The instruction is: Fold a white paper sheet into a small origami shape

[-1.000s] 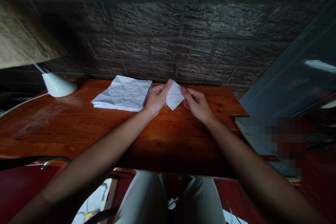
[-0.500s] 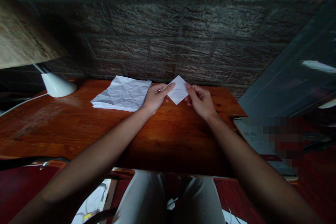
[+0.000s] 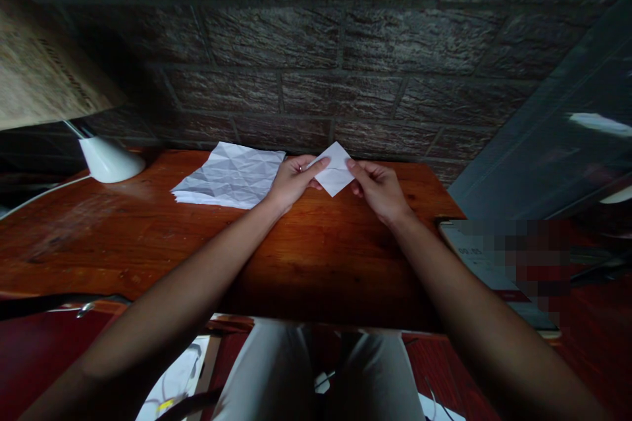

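A small piece of folded white paper (image 3: 336,174), diamond-shaped with a crease or slit running across its middle, is held up between both hands near the back of the table. My left hand (image 3: 296,179) pinches its left corner, thumb on top and fingers behind. On the right corner, my right hand (image 3: 375,184) grips the same way, with the thumb lying over the paper's face. To the left of my left hand lies a stack of creased white paper sheets (image 3: 230,174).
The wooden table (image 3: 316,250) meets a dark brick wall (image 3: 306,39). A lamp with a white base (image 3: 111,159) and a paper-like shade (image 3: 44,66) stands at the left. Beyond the right edge is a flat device (image 3: 474,256), partly pixelated, beside a grey panel (image 3: 533,145).
My right thumb has slid slightly left, further over the paper's right corner. The paper and my left hand stay almost where they were.
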A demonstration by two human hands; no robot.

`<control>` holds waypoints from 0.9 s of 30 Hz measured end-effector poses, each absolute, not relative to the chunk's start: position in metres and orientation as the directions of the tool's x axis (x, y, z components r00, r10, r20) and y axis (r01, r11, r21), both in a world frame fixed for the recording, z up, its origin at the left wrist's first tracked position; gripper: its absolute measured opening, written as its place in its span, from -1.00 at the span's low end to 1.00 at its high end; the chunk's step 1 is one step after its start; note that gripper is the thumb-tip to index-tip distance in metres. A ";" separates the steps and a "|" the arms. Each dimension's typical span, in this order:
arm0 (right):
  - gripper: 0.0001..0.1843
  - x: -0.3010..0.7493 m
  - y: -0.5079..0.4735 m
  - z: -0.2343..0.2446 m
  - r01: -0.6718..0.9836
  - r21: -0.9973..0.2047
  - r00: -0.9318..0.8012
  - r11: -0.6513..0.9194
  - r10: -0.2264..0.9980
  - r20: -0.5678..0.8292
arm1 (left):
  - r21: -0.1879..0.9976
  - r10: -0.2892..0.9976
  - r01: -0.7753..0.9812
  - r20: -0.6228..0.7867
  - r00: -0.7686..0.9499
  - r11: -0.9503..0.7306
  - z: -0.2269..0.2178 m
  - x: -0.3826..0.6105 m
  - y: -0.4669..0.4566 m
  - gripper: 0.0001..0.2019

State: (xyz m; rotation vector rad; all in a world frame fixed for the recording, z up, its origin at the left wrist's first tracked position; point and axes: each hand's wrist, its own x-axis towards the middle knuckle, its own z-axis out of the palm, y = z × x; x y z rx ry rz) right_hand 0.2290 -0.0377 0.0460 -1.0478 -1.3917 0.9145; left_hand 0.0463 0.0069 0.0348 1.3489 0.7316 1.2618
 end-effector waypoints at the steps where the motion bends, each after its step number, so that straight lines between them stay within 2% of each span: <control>1: -0.39 0.229 -0.037 0.045 0.114 -0.942 0.011 0.315 0.948 0.319 | 0.950 0.933 -0.236 0.264 0.245 -0.207 0.034 0.047 0.007 -0.55; 5: -0.37 0.229 -0.036 0.043 0.178 -0.923 0.000 0.340 0.938 0.345 | 0.942 0.932 -0.220 0.300 0.204 -0.255 0.031 0.049 0.007 -0.56; 12: -0.47 0.230 -0.036 0.045 0.121 -0.942 -0.053 0.311 0.950 0.307 | 0.904 0.889 -0.095 0.427 0.167 -0.417 0.030 0.045 0.012 -0.66; 20: -0.52 0.228 -0.036 0.044 0.044 -0.956 -0.067 0.291 0.955 0.288 | 0.858 0.829 -0.006 0.499 0.253 -0.514 0.030 0.044 0.008 -0.66; 27: -0.57 0.229 -0.035 0.042 0.034 -0.957 -0.063 0.287 0.956 0.285 | 0.852 0.813 -0.038 0.510 0.279 -0.521 0.028 0.043 0.011 -0.64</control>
